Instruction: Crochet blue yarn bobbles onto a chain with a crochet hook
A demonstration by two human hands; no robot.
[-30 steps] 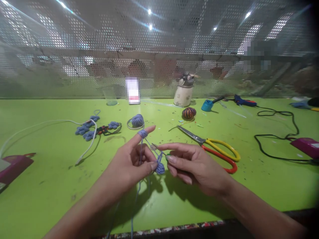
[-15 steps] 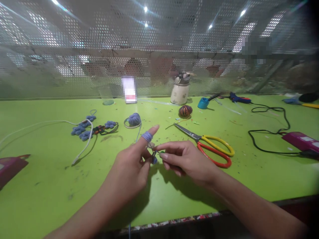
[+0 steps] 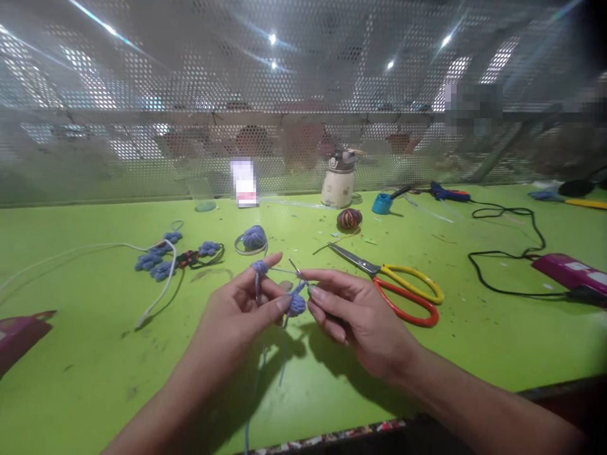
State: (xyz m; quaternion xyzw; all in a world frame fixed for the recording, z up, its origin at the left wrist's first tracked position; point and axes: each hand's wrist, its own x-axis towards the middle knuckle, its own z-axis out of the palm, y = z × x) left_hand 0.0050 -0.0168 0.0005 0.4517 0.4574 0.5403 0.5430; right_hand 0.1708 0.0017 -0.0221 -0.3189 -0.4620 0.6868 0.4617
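Between thumb and fingers, my left hand point(image 3: 246, 298) pinches a small blue crochet piece point(image 3: 297, 304). Blue yarn point(image 3: 259, 268) is wound round its raised index finger, and a strand runs from there to the hook. My right hand point(image 3: 341, 303) is closed on a crochet hook point(image 3: 294, 266), whose thin metal tip points up and left above the piece; most of its handle is hidden by the fingers. Loose blue strands hang below the left hand toward the table edge. A blue yarn ball point(image 3: 255, 237) lies just beyond the left hand.
Scissors point(image 3: 379, 268) with red and yellow handles lie beyond my right hand. Blue crocheted flowers point(image 3: 164, 270) and a white cable point(image 3: 174, 259) are at left. A multicoloured yarn ball point(image 3: 349, 219), bottle point(image 3: 338, 183), phone point(image 3: 245, 183) and glue gun point(image 3: 449, 192) stand or lie farther back.
The left hand has turned and its index finger has lowered leftward. More of the blue crochet piece shows, and the hook's metal tip is now visible above it. The view has tilted slightly upward.
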